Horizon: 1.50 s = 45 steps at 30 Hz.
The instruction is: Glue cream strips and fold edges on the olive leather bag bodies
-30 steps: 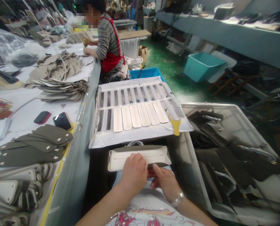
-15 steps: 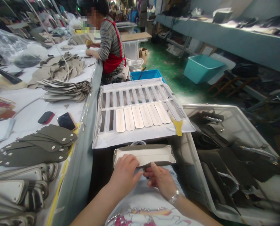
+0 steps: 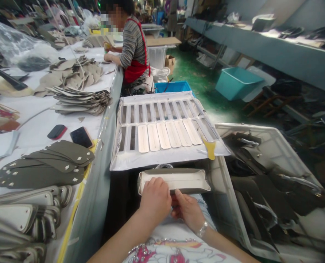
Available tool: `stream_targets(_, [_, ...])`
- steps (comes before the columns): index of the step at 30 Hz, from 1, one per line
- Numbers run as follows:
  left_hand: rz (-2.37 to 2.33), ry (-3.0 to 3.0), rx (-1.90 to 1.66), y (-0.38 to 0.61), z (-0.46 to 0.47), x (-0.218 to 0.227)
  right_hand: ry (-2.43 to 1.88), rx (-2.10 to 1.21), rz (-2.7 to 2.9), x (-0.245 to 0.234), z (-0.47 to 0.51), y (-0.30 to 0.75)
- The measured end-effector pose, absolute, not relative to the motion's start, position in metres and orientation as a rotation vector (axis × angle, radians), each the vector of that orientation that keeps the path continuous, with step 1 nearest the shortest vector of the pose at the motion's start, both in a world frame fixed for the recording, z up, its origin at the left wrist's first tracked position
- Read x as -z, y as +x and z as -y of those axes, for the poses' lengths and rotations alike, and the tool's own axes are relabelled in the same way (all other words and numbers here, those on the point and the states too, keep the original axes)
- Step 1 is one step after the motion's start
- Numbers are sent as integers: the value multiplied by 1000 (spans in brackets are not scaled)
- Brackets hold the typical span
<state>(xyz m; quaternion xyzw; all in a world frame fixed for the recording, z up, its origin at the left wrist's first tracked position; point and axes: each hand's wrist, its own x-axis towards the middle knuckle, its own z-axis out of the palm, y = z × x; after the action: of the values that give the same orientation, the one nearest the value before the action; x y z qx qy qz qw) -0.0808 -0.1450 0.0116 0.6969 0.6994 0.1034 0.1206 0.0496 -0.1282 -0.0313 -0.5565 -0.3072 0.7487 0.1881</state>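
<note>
A dark grey bag [image 3: 190,189] lies across my lap, its long cream panel [image 3: 189,179] facing up. My left hand [image 3: 156,199] is closed over the bag's near edge, fingers bent onto the left half of the panel. Close beside it, my right hand [image 3: 188,209] grips the same edge with the thumb on top and the fingers curled below, partly hidden. Just beyond the bag, a white slotted rack [image 3: 162,159] carries several cream strips [image 3: 163,135] in a row. A yellow piece [image 3: 211,149] hangs at its right front corner.
On my right, a white bin [image 3: 225,175] holds several dark bags. The table [image 3: 96,175] on my left bears stacked grey pieces [image 3: 74,157], a phone [image 3: 81,137] and a black-and-red pad [image 3: 56,132]. A co-worker in a red apron [image 3: 135,69] sits farther along it.
My left hand has slid right along the near edge, closer to my right hand, and its fingers are more bent. The bag and surroundings appear slightly farther right in view.
</note>
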Motion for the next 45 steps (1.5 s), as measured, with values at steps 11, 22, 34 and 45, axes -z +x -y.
stream_targets(11, [-1930, 1971, -444, -108, 147, -15, -1617, -2029, 970, 30, 131, 25])
stream_targets(22, [-1947, 1941, -565, -150, 161, -8, -1661, -2077, 828, 31, 133, 9])
stream_targets(34, [-1986, 1894, -649, -145, 161, -4, -1616, -2153, 946, 32, 137, -10])
stream_targets(45, [-1952, 1675, -970, -173, 176, 11, -1622, -2253, 1041, 23, 139, -42])
